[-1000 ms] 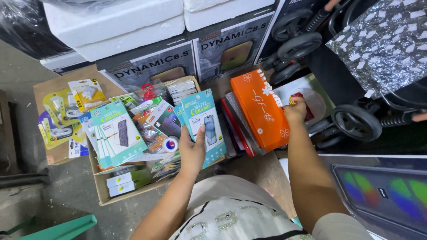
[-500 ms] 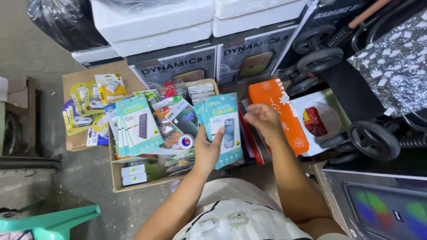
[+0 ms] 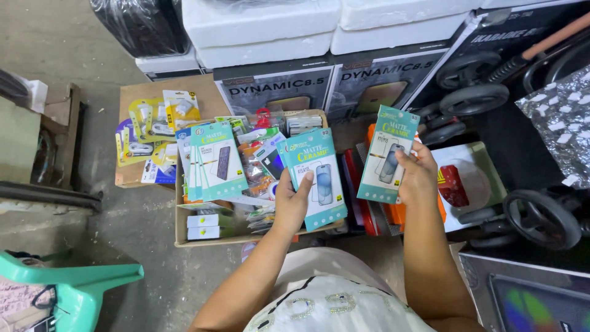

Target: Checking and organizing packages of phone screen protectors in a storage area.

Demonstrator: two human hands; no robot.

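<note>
The right hand [image 3: 419, 175] is gripping one flat teal cardboard packet [image 3: 388, 154] up high, the left hand [image 3: 292, 203] is gripping the teal packet stack [image 3: 313, 175] over the brown box [image 3: 184, 237], and loose fingers could be letting packets slip.

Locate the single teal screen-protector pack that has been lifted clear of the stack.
In the head view, the teal pack is right of centre, held in the right hand above the orange box, beside the stack under the left hand.
</note>
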